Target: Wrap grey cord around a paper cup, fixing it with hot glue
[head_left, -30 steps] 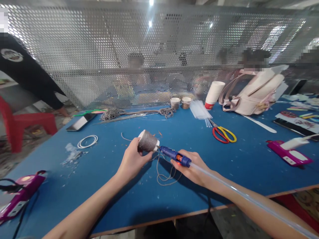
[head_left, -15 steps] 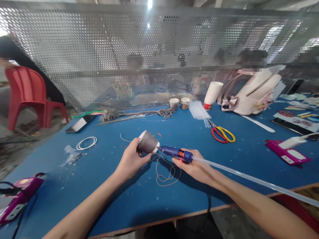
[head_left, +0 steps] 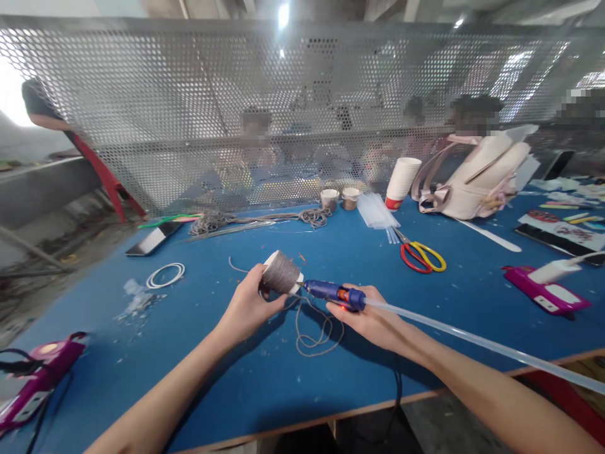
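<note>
My left hand (head_left: 253, 301) is closed around a paper cup (head_left: 280, 272) wrapped in grey cord, tilted on its side above the table. My right hand (head_left: 368, 315) grips a blue glue gun (head_left: 331, 292) with a red light lit. Its nozzle is at the cup's white rim; whether it touches, I cannot tell. A long clear glue stick (head_left: 454, 331) runs out of the gun's back to the right. Loose grey cord (head_left: 314, 354) trails from the cup and lies in loops on the blue table (head_left: 265, 391).
Red-and-yellow scissors (head_left: 420, 257), clear glue sticks (head_left: 375, 211), stacked paper cups (head_left: 403, 183) and two wrapped cups (head_left: 329, 198) stand or lie farther back. Cord bundles (head_left: 212, 221) lie before a perforated metal screen (head_left: 189, 126). Purple power strips (head_left: 546, 291) sit at both sides. A pale backpack (head_left: 477, 183) rests at right.
At far left, the person behind the screen and the red chair have shifted. My hands, the cup and the glue gun hold nearly the same position.
</note>
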The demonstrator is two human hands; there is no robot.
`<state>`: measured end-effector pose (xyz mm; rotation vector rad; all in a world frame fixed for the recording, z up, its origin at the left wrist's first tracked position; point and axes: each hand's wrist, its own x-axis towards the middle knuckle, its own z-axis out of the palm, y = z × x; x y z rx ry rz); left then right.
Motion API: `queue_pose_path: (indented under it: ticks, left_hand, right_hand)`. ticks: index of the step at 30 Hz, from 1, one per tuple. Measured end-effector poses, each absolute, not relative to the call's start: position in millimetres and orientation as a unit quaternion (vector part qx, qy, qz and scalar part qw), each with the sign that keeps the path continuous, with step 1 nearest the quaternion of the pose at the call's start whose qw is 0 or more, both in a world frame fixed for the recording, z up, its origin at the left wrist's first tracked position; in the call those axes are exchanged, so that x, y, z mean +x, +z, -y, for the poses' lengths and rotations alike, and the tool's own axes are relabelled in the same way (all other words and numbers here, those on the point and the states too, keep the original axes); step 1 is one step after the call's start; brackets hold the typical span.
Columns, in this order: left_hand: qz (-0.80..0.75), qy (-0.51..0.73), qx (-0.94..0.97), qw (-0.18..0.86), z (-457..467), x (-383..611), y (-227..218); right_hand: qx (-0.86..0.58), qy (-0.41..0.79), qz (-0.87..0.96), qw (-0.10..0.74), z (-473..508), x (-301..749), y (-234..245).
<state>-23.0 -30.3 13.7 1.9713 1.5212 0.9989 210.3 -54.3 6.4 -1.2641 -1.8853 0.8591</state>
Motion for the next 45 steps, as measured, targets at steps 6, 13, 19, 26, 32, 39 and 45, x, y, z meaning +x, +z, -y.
queue_pose_path:
  ticks: [6,13,19,26,32,39,45]
  left_hand:
    - [-0.549,0.355,0.724,0.220,28.6,-26.0,12.2]
    - [-0.528,0.350,0.739,0.230,27.6,-29.4,13.5]
    - [-0.527,0.353,0.744,0.213,27.2,-28.7,13.6]
    - [-0.556,0.352,0.720,0.220,27.8,-25.1,9.1]
    - [-0.565,0.351,0.716,0.213,27.3,-25.3,9.1]
    - [-0.582,0.358,0.696,0.218,22.1,-28.8,3.5]
    - [-0.585,0.384,0.671,0.246,23.7,-24.8,8.3]
  right_hand:
    - [-0.483,0.362,0.715,0.353,52.2,212.8,12.4]
    - [-0.480,0.373,0.713,0.350,51.3,214.7,11.7]
    - [-0.482,0.370,0.716,0.344,51.4,214.7,9.9]
    - [-0.467,0.321,0.749,0.343,57.9,206.1,2.3]
    - [-0.445,0.300,0.766,0.354,59.2,202.9,-4.0]
    - [-0.492,0.433,0.680,0.329,52.3,216.1,11.3]
    - [-0.551,0.350,0.650,0.390,-1.2,231.6,13.5]
